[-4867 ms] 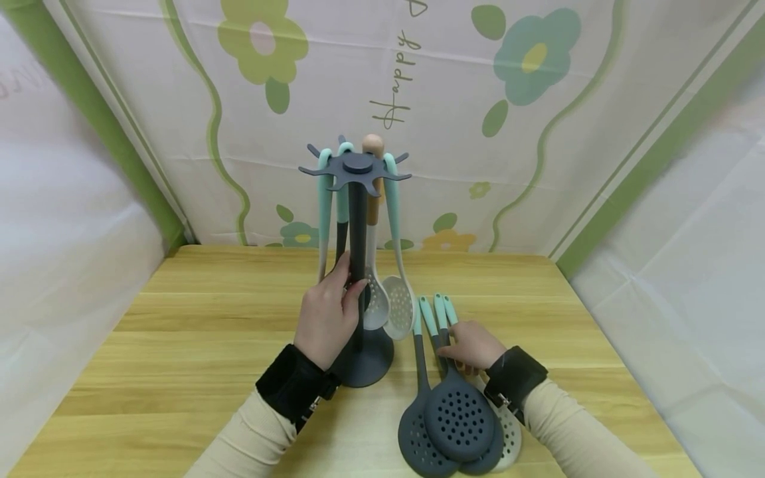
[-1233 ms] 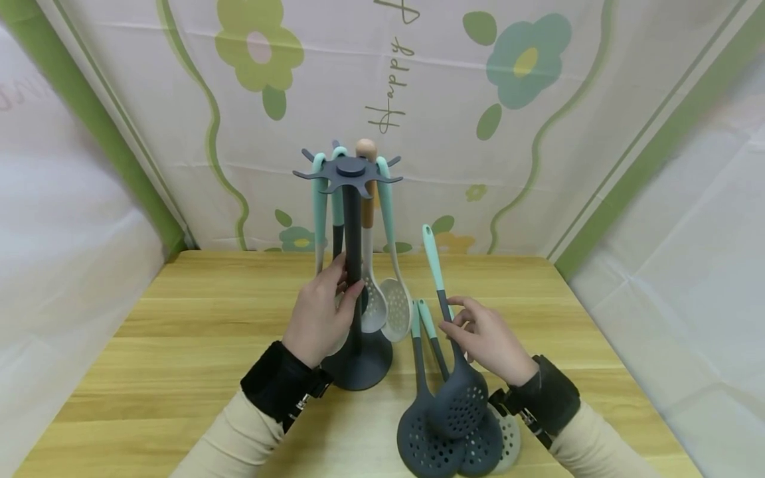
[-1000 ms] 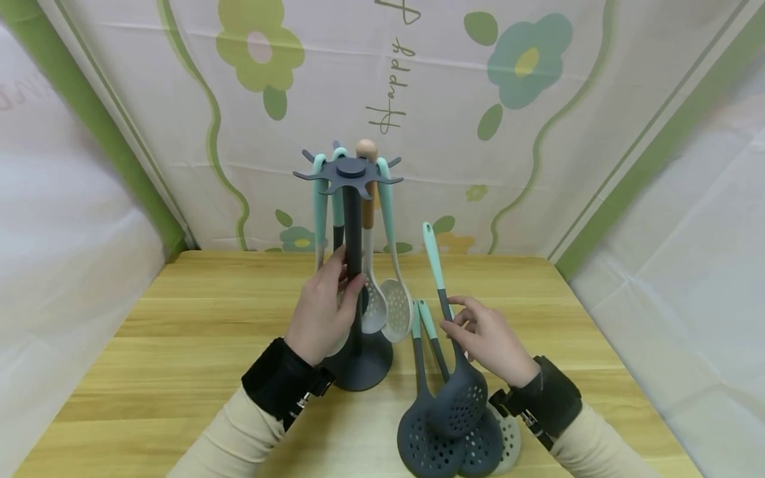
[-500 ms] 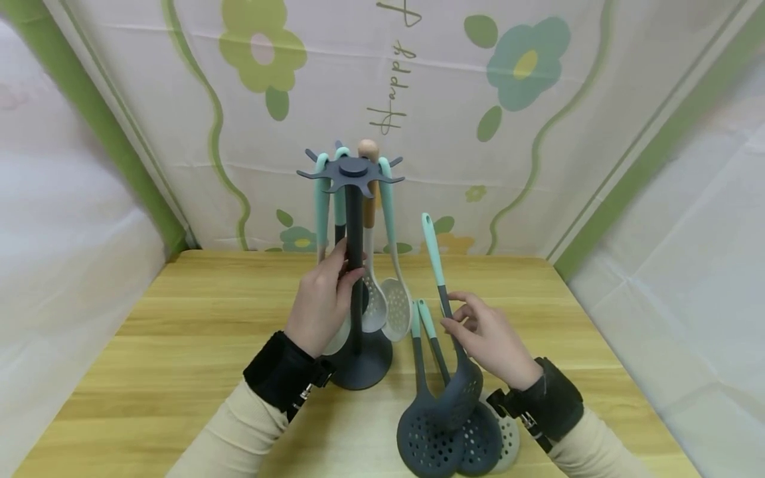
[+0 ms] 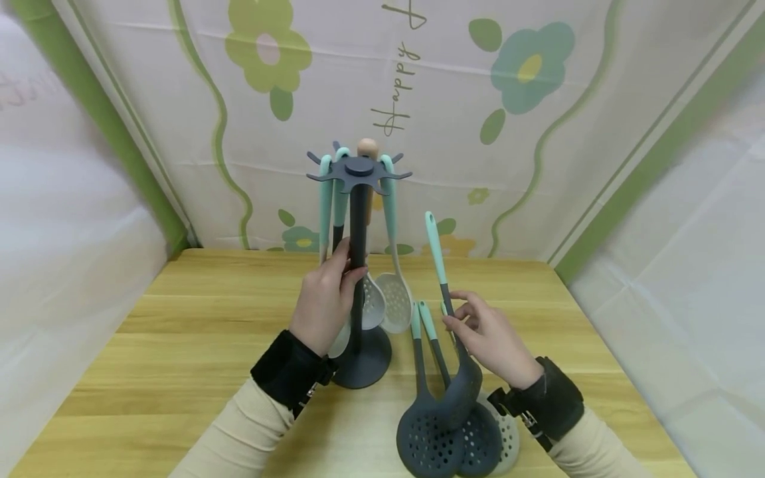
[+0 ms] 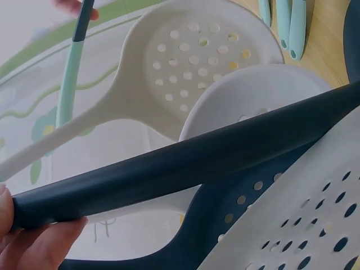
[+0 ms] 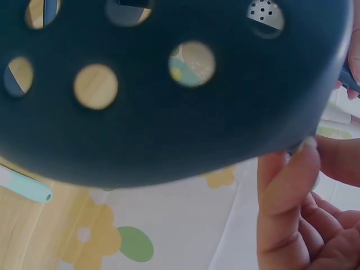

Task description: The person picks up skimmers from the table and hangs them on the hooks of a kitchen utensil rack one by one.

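My left hand [image 5: 323,302] grips the dark pole [image 5: 358,222] of a utensil stand, thumb on the near side. On its hooked top [image 5: 359,167] hang several utensils with mint handles and one with a wooden handle, among them a cream skimmer [image 5: 394,302]. In the left wrist view the pole [image 6: 185,160] crosses in front of hanging perforated heads. To the right, my right hand [image 5: 493,338] pinches a dark-grey skimmer [image 5: 463,395] by its shaft, mint handle pointing up. Its perforated head [image 7: 140,135] fills much of the right wrist view.
Under the held skimmer lie two dark perforated turners [image 5: 421,438] and a cream perforated utensil [image 5: 508,435], overlapping on the wooden table [image 5: 197,358]. The stand's round base [image 5: 367,362] sits to their left. A floral cloth [image 5: 436,79] closes off the back and sides.
My right hand has raised the skimmer from the pile to a steep tilt, and its head has turned edge-on. The stand has turned slightly in my left hand, shifting the hanging utensils.
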`<state>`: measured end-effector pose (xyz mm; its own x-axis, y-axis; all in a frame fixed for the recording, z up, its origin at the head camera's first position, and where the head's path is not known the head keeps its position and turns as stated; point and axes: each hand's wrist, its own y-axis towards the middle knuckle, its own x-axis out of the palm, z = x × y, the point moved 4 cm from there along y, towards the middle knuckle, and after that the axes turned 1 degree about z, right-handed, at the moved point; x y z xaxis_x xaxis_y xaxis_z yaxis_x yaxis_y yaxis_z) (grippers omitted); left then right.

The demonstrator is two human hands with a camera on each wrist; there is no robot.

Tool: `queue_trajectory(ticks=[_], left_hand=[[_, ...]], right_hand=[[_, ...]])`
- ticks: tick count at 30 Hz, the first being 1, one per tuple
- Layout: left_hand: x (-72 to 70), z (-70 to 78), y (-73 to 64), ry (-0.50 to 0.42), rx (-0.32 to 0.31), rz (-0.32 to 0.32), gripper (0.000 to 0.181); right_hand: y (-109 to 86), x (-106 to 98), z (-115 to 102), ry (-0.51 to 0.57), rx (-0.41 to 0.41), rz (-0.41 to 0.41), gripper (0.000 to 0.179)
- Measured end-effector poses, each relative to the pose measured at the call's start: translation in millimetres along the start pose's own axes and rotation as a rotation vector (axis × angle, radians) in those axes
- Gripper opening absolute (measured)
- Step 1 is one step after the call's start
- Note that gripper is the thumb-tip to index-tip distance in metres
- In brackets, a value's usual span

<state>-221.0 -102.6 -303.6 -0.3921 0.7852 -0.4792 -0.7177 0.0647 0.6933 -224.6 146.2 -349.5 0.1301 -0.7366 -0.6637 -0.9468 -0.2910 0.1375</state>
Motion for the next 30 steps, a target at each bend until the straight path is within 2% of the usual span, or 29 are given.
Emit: queue_trajectory(ticks=[16, 25, 30], left_hand=[[2.8, -0.2, -1.1, 0.054, 0.017, 0.057, 0.032], [5.8, 2.7, -2.0, 0.137, 0.071, 0.115, 0.037], [7.0, 3.6, -3.2, 0.167, 0.067, 0.126, 0.037]], right_hand=[[4.8, -1.3, 2.7, -0.004, 0.014, -0.006, 0.044], [5.7, -2.0, 1.7, -0.018, -0.001, 0.008, 0.042], [6.2, -1.7, 1.2, -0.033, -0.011, 0.018, 0.040]])
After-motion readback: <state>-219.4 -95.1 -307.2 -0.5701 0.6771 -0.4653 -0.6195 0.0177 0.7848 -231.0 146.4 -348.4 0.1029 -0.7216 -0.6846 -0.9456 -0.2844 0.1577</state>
